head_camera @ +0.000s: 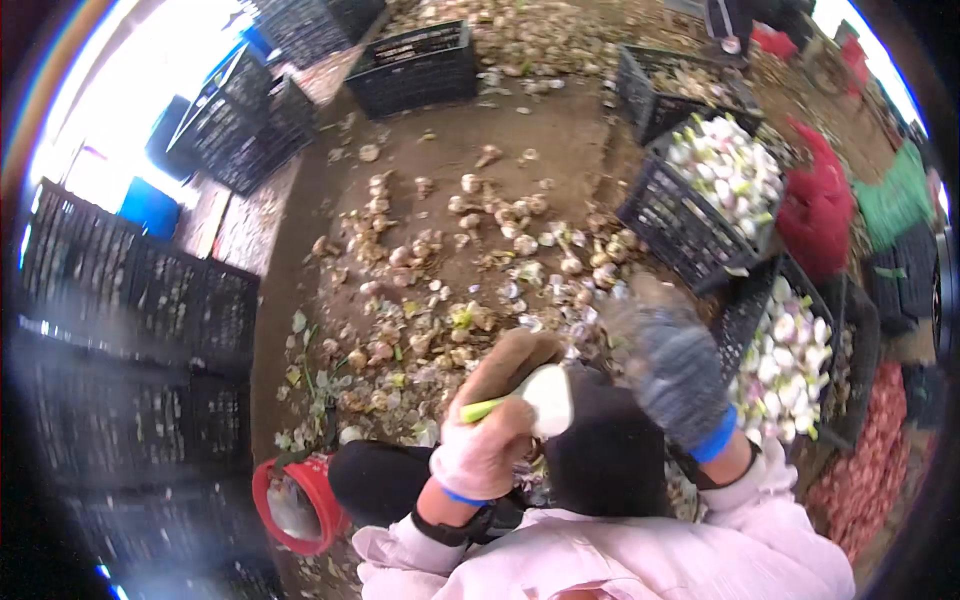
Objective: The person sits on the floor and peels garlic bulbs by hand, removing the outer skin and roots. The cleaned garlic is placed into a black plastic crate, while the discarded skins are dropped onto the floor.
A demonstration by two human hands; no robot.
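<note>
My left hand, in a pale glove with dirty brown fingers, is closed around a peeled white garlic bulb whose short green stem points left. To its right, my right hand, in a grey glove with a blue cuff, is blurred; whether its fingers hold anything cannot be told. Beside that hand stands a black plastic crate of peeled garlic bulbs. Another black crate of white garlic bulbs sits above it. Unpeeled garlic bulbs and loose skins lie on the ground before me.
A red bucket lies by my left knee. Stacked black crates line the left side; another crate stands ahead, before a garlic heap. At right are a red sack, a green sack and a person's dark clothing.
</note>
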